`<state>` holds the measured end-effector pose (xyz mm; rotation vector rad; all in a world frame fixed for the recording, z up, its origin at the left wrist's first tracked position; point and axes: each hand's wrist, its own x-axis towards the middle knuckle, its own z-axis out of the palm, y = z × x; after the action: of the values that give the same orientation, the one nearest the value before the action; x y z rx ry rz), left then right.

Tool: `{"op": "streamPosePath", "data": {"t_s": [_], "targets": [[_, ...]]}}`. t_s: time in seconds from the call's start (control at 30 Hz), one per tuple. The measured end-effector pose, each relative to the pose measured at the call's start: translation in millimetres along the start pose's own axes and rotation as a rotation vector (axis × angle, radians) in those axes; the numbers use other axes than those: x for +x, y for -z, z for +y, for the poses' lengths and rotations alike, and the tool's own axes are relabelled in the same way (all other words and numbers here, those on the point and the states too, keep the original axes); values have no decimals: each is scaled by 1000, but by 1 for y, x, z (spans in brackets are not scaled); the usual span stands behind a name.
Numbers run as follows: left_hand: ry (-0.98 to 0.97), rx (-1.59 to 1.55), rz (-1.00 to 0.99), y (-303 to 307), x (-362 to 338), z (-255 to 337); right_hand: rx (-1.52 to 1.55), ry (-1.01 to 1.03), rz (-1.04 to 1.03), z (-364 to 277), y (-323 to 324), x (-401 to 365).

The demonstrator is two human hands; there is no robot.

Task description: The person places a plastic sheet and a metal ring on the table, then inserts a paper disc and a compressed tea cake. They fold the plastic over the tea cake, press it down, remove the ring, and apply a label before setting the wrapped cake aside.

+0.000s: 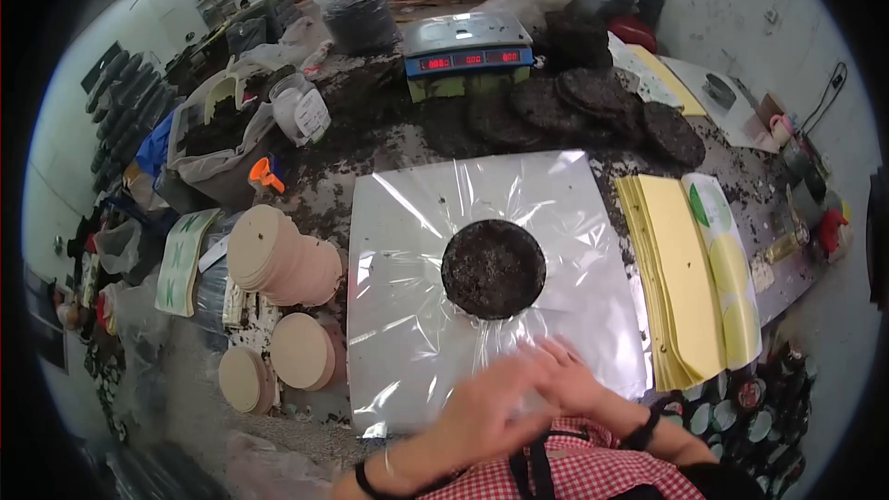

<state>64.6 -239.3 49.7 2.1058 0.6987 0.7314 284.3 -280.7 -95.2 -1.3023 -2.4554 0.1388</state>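
- Leaning along the left side of the bench (pixel 319 167), glossy printed sheets (pixel 185 264) in pale green lie near a plastic-lined tub (pixel 197 167) of dark, crumbly material, its liner folded over the rim, likely to keep crumbs off the walls.
- Smooth, pale pinkish discs (pixel 264 241) stand in three stacks, probably grouped so that single ones lift off easily; the tallest is slumped sideways. Their thin edges look like card or wood, though which I cannot tell.
- An orange plastic funnel-like piece (pixel 267 174) and a clear jar (pixel 301 109) with a white label sit behind the stacks, seemingly within reach.
- Shiny silvery film (pixel 398 315) lies spread in a broad square, its creases radiating from the middle.
- The left hand (pixel 491 398) is blurred above the film's near edge; whether its fingers are loose or curled I cannot tell.
- A digital scale (pixel 468 32) with a flat metal pan and red digits stands at the back.
- A round, rough, dark compressed cake (pixel 494 268) rests near the film's centre, leaving a wide margin all around it.
- Coarse dark slabs (pixel 546 106) overlap behind it, thick and roughly round.
- The right hand (pixel 569 384) is close beside the left, fingers extended and apparently grasping nothing.
- Matte yellow paper (pixel 676 287) is piled beside the film, next to a glossy green-and-yellow sheet (pixel 732 278).
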Motion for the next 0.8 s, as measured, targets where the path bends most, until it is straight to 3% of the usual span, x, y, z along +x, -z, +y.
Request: {"op": "streamPosePath", "data": {"t_s": [0.07, 0.1, 0.17, 0.27, 0.3, 0.33, 0.43, 0.47, 0.53, 0.57, 0.6, 0.63, 0.67, 0.7, 0.73, 0.77, 0.8], "targets": [[-130, -770, -488, -26, -51, 8, -220, -102, -9, 5, -26, 28], [-134, -764, -491, -42, -75, 0, -385, -106, 127, 12, -39, 43], [521, -292, 152, -74, -112, -43, -265, -158, 134, 13, -33, 69], [352, 284, 481, -83, -93, -91, -111, -142, 164, 19, -21, 100], [280, 413, 532, -73, -64, -94, -47, -228, -18, 17, -12, 109], [251, 481, 518, -68, -41, -104, 18, -316, -202, 15, -7, 112], [73, 652, 387, -44, 27, -167, 44, -276, -203, 26, -17, 117], [57, 647, 379, -37, 44, -163, 39, -292, -195, 29, -14, 110], [543, 697, -75, -26, 72, -153, 305, -76, 144, 34, -8, 88], [500, 804, -84, -28, 78, -158, 296, -92, 158, 31, -9, 70], [490, 801, -76, -30, 81, -164, 498, -454, 312, 30, -11, 50], [298, 853, 53, -37, 83, -169, 689, -809, 450, 36, -9, 41], [116, 897, 163, -45, 79, -175, 685, -817, 431, 49, -21, 51], [-110, 911, 265, -49, 83, -186, 757, -913, 554, 72, -44, 74], [-104, 901, 250, -46, 83, -190, 827, -1009, 681, 88, -55, 92], [94, 741, 197, -42, 81, -193, 826, -1025, 664, 96, -53, 101], [292, 577, 153, -37, 84, -193, 593, -949, 339, 107, -50, 112]]}}
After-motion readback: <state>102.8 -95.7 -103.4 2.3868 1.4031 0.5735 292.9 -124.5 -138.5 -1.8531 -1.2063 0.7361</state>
